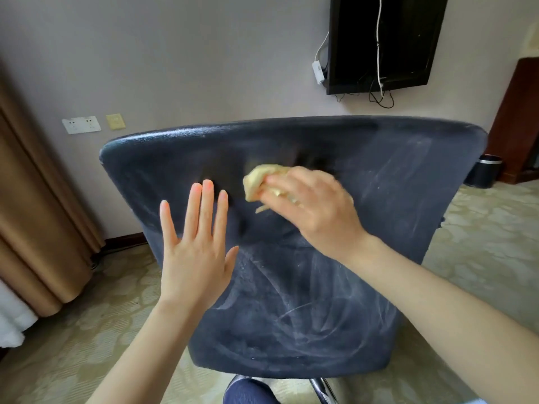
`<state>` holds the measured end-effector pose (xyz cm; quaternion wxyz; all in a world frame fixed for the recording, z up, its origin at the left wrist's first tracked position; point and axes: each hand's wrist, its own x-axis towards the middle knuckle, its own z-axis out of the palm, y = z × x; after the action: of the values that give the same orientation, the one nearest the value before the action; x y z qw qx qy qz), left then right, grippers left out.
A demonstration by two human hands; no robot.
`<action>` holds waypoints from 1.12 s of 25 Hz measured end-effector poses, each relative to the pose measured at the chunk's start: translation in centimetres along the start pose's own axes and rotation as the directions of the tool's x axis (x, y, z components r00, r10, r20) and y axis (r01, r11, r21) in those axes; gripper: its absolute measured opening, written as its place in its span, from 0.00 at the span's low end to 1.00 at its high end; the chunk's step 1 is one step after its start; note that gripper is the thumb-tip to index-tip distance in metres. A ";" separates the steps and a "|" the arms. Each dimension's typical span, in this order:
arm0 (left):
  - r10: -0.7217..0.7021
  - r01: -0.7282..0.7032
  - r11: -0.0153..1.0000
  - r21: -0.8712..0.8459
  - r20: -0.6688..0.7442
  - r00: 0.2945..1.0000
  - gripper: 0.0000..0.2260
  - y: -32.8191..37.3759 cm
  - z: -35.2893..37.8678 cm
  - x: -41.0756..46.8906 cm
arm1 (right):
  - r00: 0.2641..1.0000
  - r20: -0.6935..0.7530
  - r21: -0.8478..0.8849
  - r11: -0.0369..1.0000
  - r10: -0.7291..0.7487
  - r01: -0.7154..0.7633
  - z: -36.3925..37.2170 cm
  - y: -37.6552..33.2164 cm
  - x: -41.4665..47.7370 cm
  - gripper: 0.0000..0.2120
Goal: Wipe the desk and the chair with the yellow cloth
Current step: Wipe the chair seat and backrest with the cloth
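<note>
The dark blue chair [393, 228] faces away from me, so I see the back of its backrest, streaked with pale wipe marks. My right hand [315, 208] grips the bunched yellow cloth [256, 179] and presses it against the upper middle of the backrest. My left hand [195, 252] lies flat on the backrest's left part with straight, spread fingers, holding nothing. The desk is not in view.
A black TV [385, 42] with dangling cables hangs on the wall behind the chair. Brown curtains [35, 228] stand at the left. A black bin [484, 174] and dark wooden furniture [519, 121] are at the right. A chrome chair leg [323, 389] shows below over patterned carpet.
</note>
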<state>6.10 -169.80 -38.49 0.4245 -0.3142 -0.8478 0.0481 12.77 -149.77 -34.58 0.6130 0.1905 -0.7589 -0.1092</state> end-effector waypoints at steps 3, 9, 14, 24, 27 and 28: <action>-0.082 0.084 0.996 -0.037 0.051 0.995 0.39 -0.5 0.0 -0.1 | 0.951 0.188 -0.006 0.967 -0.248 0.253 0.6 -0.9 -2.7 0.13; -0.210 0.237 0.965 -0.113 0.209 0.955 0.41 -1.3 0.2 0.3 | 0.771 0.461 0.047 0.879 -0.440 0.474 -2.9 0.6 -7.0 0.14; -0.188 0.231 0.962 -0.145 0.260 0.947 0.42 -2.7 0.5 0.5 | 0.839 0.343 -0.087 0.875 -0.423 0.477 -7.1 3.9 -2.9 0.08; -0.214 0.325 0.802 -0.501 0.266 0.940 0.41 -0.8 -1.0 -0.8 | 0.950 0.105 -0.071 0.950 -0.295 0.303 -0.3 -1.3 4.1 0.09; -0.150 0.270 0.765 -0.584 0.246 0.958 0.41 0.6 -1.7 -1.5 | 0.907 0.264 0.017 0.942 -0.327 0.335 1.3 -2.2 0.1 0.08; -0.125 0.251 0.749 -0.613 0.241 0.962 0.41 1.0 -1.9 -1.6 | 0.892 0.298 0.045 0.939 -0.340 0.342 1.4 -2.4 -1.4 0.08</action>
<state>8.75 -170.25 -38.68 0.2147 -0.3463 -0.8764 -0.2567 12.04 -151.43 -37.05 0.4623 0.2991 -0.7978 -0.2458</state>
